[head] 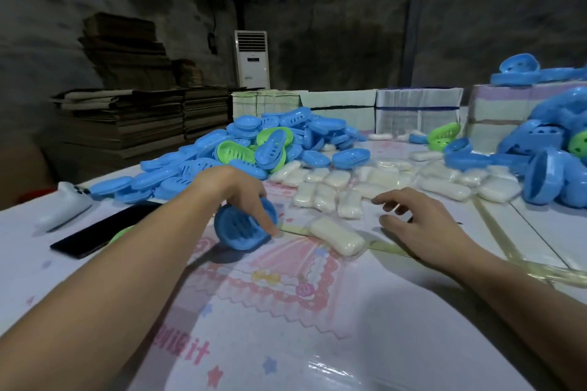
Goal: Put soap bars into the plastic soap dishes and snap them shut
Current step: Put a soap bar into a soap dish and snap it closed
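Left hand [246,196] fingers grip a blue slotted soap dish [243,227]; right hand [422,220] fingers spread, empty.

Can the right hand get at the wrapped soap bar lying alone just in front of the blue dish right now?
Probably yes. The right hand is open and holds nothing, hovering just right of the lone soap bar, with bare table between them. The left hand holds the blue dish off to the side.

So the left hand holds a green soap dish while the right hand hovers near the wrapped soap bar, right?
Not quite: in the head view the soap dish that the left hand holds is blue, not green. The right hand does hover near the wrapped soap bar.
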